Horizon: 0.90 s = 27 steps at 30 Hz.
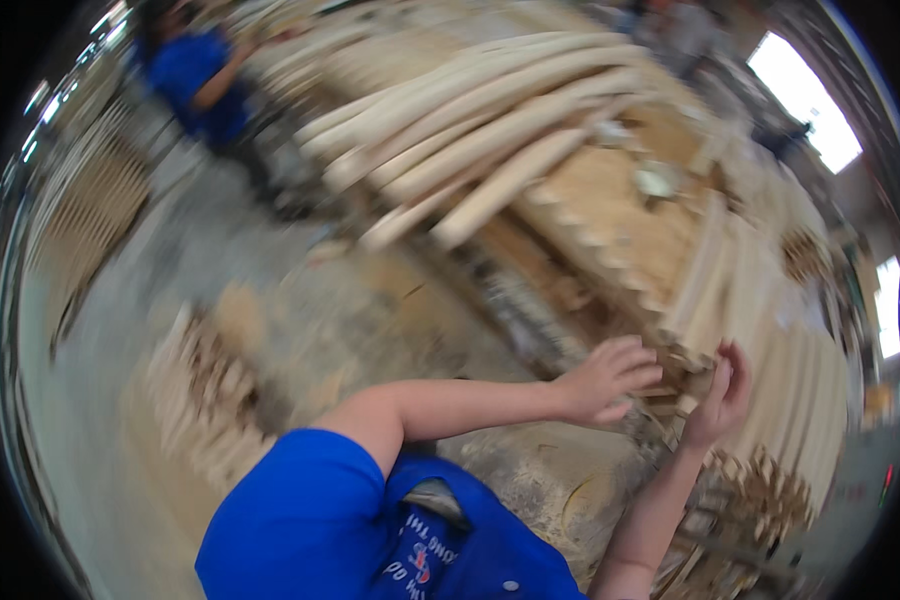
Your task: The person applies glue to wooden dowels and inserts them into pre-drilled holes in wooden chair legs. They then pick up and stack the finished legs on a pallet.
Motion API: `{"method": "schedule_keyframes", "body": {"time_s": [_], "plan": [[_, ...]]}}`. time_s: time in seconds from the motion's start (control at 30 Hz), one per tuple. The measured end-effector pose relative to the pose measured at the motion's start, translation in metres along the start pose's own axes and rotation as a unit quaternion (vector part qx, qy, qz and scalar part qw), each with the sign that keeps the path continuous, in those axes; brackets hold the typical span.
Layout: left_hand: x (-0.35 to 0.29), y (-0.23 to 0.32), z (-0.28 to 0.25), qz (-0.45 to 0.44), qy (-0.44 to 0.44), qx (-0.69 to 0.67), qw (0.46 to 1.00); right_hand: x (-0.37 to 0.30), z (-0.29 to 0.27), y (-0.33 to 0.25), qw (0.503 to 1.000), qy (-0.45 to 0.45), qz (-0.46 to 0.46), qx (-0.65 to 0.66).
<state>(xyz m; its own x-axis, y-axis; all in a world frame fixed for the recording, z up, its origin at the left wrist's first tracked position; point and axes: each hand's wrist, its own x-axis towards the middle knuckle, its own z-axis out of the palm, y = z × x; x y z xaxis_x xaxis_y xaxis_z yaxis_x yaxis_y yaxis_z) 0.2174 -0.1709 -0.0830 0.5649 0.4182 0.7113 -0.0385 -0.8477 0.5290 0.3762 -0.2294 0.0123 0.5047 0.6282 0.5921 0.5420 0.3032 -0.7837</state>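
Note:
My left hand [610, 380] reaches across in front of me, fingers spread and nothing in it. To its right my right hand [720, 400] is raised, fingers loosely curved and apart, also without anything in it. Both hover by the near corner of a workbench, close to the ends of long pale wooden strips [705, 270]. I cannot tell whether either hand touches the wood. Motion blurs the whole picture. On the bench's far part lies a pile of thick, pale, curved wooden pieces [490, 120].
The bench has a sawdust-coloured top [610, 215]. More long wood is stacked at the right [785, 390], with a bundle of cut ends [765, 490] below. A heap of wood pieces [205, 390] lies on the floor at left. A person in blue [195, 85] stands at the far left.

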Motion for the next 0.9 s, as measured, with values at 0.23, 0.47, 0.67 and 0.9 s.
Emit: {"method": "schedule_keyframes", "body": {"time_s": [0.23, 0.47, 0.67, 0.9], "plan": [[-0.327, 0.069, -0.082, -0.455, -0.098, 0.050, 0.884, -0.227, 0.072, -0.014, 0.671, -0.713, 0.064, -0.195], [-0.584, 0.199, -0.167, -0.842, -0.039, 0.141, 0.519, -0.378, 0.132, -0.020, 0.389, -0.906, 0.042, -0.163], [-0.739, 0.320, -0.174, -0.927, 0.083, 0.125, 0.345, -0.456, 0.227, -0.047, 0.364, -0.915, -0.072, -0.159], [-0.848, 0.364, -0.214, -0.937, 0.071, 0.046, 0.338, -0.589, 0.291, -0.097, 0.389, -0.910, 0.066, -0.130]]}}
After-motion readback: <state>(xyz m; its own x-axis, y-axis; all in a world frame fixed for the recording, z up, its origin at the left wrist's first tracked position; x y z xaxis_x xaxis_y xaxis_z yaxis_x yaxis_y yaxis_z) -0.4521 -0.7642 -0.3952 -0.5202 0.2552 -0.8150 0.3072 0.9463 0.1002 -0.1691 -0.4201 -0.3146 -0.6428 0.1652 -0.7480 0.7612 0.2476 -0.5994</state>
